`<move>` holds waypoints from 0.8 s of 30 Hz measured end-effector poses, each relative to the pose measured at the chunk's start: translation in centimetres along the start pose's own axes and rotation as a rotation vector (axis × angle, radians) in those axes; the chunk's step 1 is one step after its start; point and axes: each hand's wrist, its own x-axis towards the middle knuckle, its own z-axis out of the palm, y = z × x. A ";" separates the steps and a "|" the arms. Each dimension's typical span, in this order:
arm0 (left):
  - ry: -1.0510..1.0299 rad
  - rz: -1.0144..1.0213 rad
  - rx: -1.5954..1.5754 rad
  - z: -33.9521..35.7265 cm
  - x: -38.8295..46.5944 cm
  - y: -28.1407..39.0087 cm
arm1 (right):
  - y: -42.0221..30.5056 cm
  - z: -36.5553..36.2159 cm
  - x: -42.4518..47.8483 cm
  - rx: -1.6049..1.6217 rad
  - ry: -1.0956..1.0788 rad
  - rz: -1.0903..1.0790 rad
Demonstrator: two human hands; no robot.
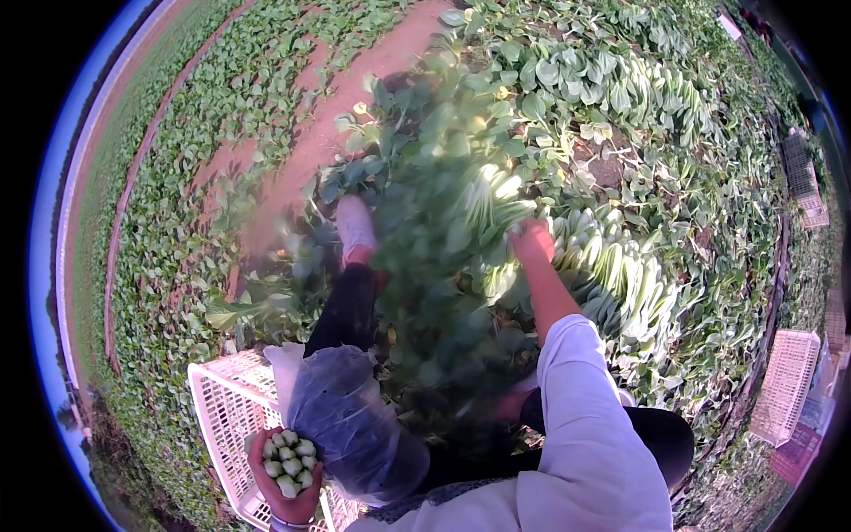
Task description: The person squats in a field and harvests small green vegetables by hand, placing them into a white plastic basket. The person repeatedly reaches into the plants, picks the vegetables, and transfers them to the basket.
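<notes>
My left hand, low at the left, is wrapped around a bundle of bok choy, whose pale cut stem ends face up. The bundle is over the white plastic crate beside my covered knee. Farther forward, my right hand has its fingers curled at the pale stems of cut bok choy; the fingertips are partly hidden. Just right of that hand lies a row of cut bok choy, stems side by side and leaves towards me.
Another row of cut bok choy lies at the upper right. Leafy plants grow on the left beside bare reddish soil. My shoe stands among leaves. More plastic crates stand along the right edge. The centre is blurred.
</notes>
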 end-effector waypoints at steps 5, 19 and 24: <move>0.056 0.017 0.010 0.3 -0.6 0.0 | -1.5 -4.4 -3.3 0.622 0.154 0.026; 0.093 0.161 0.003 -0.4 0.1 -0.4 | -10.4 -23.2 -22.1 1.153 -0.552 -0.584; -0.074 0.236 0.193 -2.4 0.5 1.3 | -16.2 -19.4 -33.4 1.253 -1.303 -0.241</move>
